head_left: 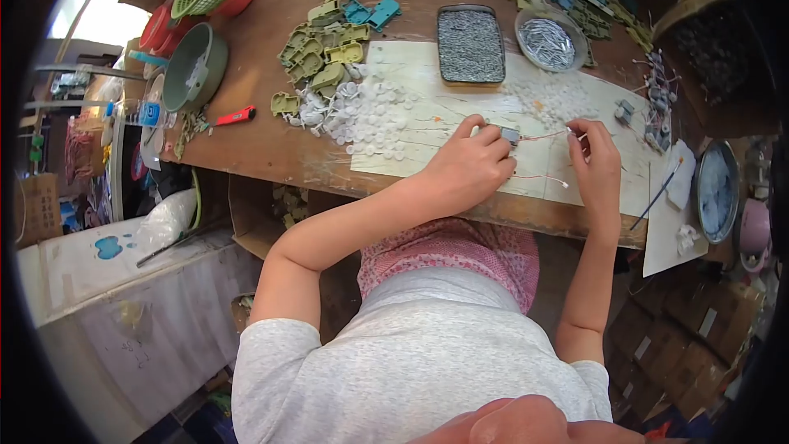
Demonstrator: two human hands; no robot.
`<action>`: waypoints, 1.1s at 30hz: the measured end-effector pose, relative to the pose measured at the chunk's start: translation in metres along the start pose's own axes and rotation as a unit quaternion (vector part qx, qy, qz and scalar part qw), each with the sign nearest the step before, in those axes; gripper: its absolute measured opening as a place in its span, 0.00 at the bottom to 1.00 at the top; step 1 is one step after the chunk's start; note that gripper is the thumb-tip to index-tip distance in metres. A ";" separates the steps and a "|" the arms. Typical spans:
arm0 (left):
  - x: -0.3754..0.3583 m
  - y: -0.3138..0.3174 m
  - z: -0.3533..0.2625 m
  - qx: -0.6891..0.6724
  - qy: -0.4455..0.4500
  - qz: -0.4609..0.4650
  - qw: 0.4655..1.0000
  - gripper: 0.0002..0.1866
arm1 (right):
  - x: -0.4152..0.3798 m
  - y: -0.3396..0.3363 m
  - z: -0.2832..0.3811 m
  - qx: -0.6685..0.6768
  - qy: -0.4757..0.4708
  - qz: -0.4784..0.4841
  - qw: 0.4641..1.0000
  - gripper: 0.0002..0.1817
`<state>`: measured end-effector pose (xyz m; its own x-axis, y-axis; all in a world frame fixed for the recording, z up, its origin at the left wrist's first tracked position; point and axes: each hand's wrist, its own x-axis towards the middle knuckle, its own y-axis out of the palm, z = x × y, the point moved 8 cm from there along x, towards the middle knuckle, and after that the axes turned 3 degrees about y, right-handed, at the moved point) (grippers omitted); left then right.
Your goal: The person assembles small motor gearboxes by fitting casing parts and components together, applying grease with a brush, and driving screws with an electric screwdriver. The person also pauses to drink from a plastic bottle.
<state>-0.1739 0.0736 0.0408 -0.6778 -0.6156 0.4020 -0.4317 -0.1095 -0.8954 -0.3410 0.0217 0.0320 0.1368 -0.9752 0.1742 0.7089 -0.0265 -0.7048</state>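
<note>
My left hand (475,163) is closed around a small silvery motor (510,136) over the pale sheet, its metal end sticking out past the fingers. From it a thin red-and-white wire (544,136) runs to the right, and my right hand (595,154) pinches the far end. Another wire with a white plug (564,185) trails below, between the hands. Left of my left hand lies a heap of small white plastic wheel-like parts (374,119). Translucent small parts (559,103) are spread just beyond the wire. A second motor (625,111) rests to the right of my right hand.
A tray of dark granules (471,45) and a bowl of metal pins (549,43) stand at the back. Olive plastic housings (325,45) are piled left, near a red cutter (236,116). Wired motors (660,107), a blue stick (657,193) and a metal basin (717,189) are at right.
</note>
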 end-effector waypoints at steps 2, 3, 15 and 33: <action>-0.004 0.002 0.001 -0.005 -0.006 -0.003 1.000 0.05 | 0.002 -0.002 0.006 0.006 0.004 0.000 1.000 0.08; -0.009 0.006 0.002 -0.019 -0.035 0.008 0.999 0.11 | 0.002 -0.003 0.009 0.009 -0.004 0.003 1.000 0.08; -0.142 -0.108 0.322 0.137 -0.393 -0.171 0.893 0.26 | -0.011 -0.050 -0.004 0.120 0.047 -0.088 0.988 0.07; -0.078 -0.076 0.164 -0.262 -0.326 -0.055 0.907 0.10 | -0.025 0.055 0.038 0.207 0.112 0.138 0.962 0.05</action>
<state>0.0092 0.0021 0.0457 -0.1904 -0.9728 0.1318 -0.8145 0.0816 -0.5744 -0.2791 0.0529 0.0146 0.2406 -0.9563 -0.1659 0.8882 0.2858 -0.3598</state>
